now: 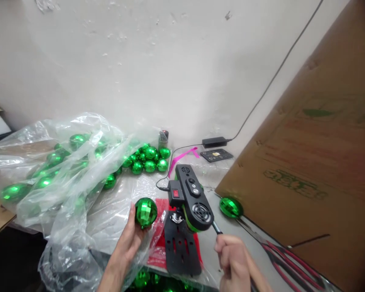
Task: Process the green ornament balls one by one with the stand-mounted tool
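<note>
In my left hand [134, 239], fingers wrap the underside of a shiny green mirror-ball ornament [146, 213], its cap end pointing down. My right hand [232, 257] is closed around a thin metal rod [217, 228], whose far end meets the near end of a black device [194, 198]. Whether the rod is fixed to it I cannot tell. The device has round grilles, buttons and a side box [175, 194] with a red switch. It stands on a slotted black base plate [182, 247], over red material [156, 243].
Many green ornaments [150, 166] lie left under a clear plastic bag [88, 178]. One ornament [231, 207] sits right, beside a large cardboard box [307, 162] and red-handled tools [292, 259]. A power adapter [215, 141], phone-like slab [216, 155] and pink ribbon [182, 156] lie behind.
</note>
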`<state>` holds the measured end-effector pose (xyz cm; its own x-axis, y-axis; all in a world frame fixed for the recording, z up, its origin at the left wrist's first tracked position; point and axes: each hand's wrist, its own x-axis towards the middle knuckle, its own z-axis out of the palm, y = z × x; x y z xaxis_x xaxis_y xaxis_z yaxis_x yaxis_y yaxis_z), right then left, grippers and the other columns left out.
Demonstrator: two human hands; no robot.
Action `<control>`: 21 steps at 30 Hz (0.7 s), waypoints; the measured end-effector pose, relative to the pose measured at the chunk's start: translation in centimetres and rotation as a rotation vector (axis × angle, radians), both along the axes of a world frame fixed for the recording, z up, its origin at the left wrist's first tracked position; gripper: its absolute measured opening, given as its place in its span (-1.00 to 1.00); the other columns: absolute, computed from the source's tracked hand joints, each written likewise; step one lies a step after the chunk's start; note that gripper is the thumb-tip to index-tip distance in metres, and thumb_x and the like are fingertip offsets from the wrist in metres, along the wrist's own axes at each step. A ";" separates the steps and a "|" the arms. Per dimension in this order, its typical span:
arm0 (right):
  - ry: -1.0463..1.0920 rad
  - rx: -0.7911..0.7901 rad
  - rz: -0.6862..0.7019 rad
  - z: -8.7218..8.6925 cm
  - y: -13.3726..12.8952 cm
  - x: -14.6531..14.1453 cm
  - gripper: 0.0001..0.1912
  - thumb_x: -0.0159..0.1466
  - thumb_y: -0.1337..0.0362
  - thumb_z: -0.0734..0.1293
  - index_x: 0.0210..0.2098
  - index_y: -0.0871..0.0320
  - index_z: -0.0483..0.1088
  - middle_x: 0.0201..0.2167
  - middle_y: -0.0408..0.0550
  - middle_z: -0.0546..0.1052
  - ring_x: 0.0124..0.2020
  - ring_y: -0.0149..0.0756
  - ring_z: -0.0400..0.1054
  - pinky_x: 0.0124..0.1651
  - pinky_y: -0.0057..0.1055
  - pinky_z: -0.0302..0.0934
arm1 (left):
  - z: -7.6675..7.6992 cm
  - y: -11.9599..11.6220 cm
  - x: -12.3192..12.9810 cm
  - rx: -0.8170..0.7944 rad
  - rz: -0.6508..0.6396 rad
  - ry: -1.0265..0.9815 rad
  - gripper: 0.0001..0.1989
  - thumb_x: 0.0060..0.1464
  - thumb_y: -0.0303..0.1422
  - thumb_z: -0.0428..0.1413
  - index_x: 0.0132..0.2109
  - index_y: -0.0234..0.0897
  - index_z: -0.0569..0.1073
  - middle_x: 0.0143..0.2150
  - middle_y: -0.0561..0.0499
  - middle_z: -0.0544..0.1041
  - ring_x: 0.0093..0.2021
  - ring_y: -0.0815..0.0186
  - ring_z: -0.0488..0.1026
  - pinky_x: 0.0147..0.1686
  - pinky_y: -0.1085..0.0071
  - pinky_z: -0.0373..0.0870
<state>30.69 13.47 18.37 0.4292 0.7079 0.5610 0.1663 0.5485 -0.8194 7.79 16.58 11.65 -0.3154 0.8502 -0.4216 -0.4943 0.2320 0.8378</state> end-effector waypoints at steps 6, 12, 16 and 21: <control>-0.055 0.074 0.106 2.7 0.3 -0.1 -0.42 0.65 0.16 0.33 -0.53 0.08 0.29 -0.56 -0.17 0.36 -0.49 -0.37 0.31 -0.46 -0.39 0.07 | -3.5 -3.2 6.0 0.134 0.062 -0.371 -0.40 0.16 0.02 0.54 0.18 -0.25 0.70 0.16 -0.17 0.80 0.14 0.02 0.75 0.22 0.16 0.71; -0.097 0.096 0.105 3.7 0.2 -0.4 -0.43 0.67 0.14 0.30 -0.51 0.09 0.32 -0.56 -0.18 0.39 -0.58 -0.45 0.14 -0.58 -0.41 -0.10 | -6.8 -3.4 8.1 0.192 0.023 0.215 -0.16 0.03 0.09 0.52 0.33 -0.21 0.53 0.28 -0.22 0.70 0.36 -0.16 0.63 0.44 -0.06 0.51; -0.128 0.100 0.132 3.7 -0.1 -0.1 -0.46 0.68 0.21 0.27 -0.49 0.09 0.32 -0.54 -0.18 0.40 -0.55 -0.44 0.24 -0.57 -0.44 -0.03 | -9.1 -3.4 8.3 0.267 -0.032 0.651 -0.20 0.01 -0.04 0.46 0.34 -0.20 0.47 0.36 -0.31 0.63 0.44 -0.27 0.55 0.48 -0.28 0.43; -0.166 0.076 0.167 2.5 -0.6 0.6 -0.56 0.66 0.31 0.26 -0.40 0.08 0.34 -0.49 -0.17 0.42 -0.49 -0.40 0.33 -0.50 -0.44 0.07 | -11.0 -3.5 8.8 0.424 -0.070 0.939 -0.25 0.04 -0.23 0.43 0.36 -0.16 0.45 0.34 -0.29 0.64 0.36 -0.30 0.63 0.38 -0.35 0.56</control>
<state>31.25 12.92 20.91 0.2078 0.7145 0.6681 0.1972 0.6383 -0.7441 16.60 13.04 0.63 -0.3068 0.9007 0.3076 0.4041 -0.1694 0.8989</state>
